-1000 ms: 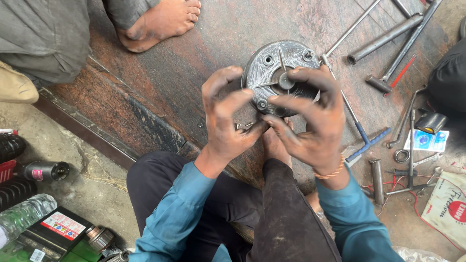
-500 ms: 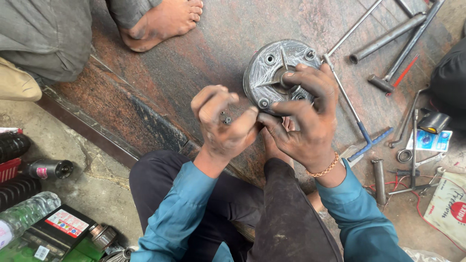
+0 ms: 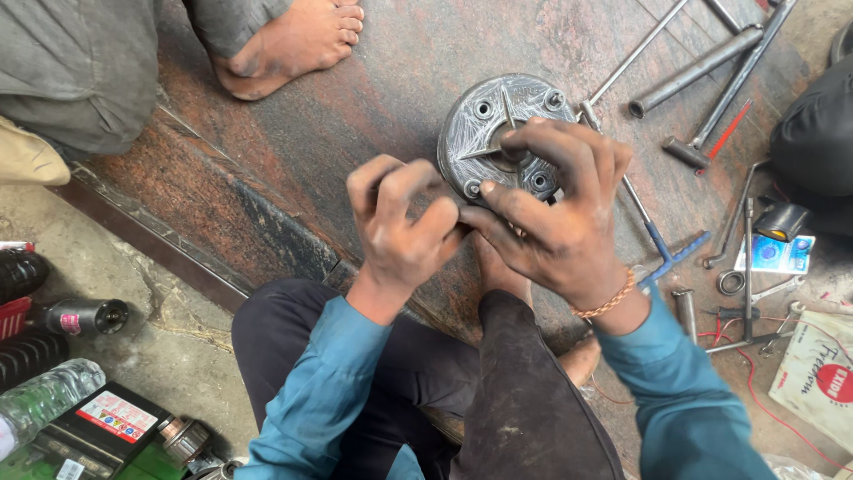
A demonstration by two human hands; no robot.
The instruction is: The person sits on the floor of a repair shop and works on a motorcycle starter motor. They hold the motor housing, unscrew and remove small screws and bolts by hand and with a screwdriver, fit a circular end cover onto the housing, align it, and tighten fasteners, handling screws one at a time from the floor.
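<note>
Hands, both grease-blackened, meet over a round grey cast-metal disc (image 3: 498,133) with raised ribs and bolt holes near its rim, lying flat on a reddish-brown polished stone slab (image 3: 293,116).

The right hand (image 3: 555,213), with a beaded orange bracelet at the wrist, is spread over the near edge of the disc, its fingertips resting on the centre and on one of the bolt holes. The left hand (image 3: 400,222) is curled just beside the disc's near-left edge, fingers bent inward and pinched against the right thumb. Something small may be held in that pinch, but it is hidden, so whether either hand actually grips a part cannot be told.

The seated person wears teal sleeves and dark trousers, with one knee raised between the arms.

To the right lie a long steel T-handle wrench with a blue grip (image 3: 657,236), grey steel rods and bars (image 3: 693,67), a small metal ring (image 3: 730,283) and a blue-and-white packet (image 3: 775,253). Another person's bare foot (image 3: 298,44) rests at the slab's far edge. At lower left are a clear plastic bottle (image 3: 40,400) and a black box with a red label (image 3: 89,427).

As a judgement: this fingertip work goes best with the disc kept flat and steadied by the right palm, the pinch kept close to the hole, and loose parts kept on the slab.
</note>
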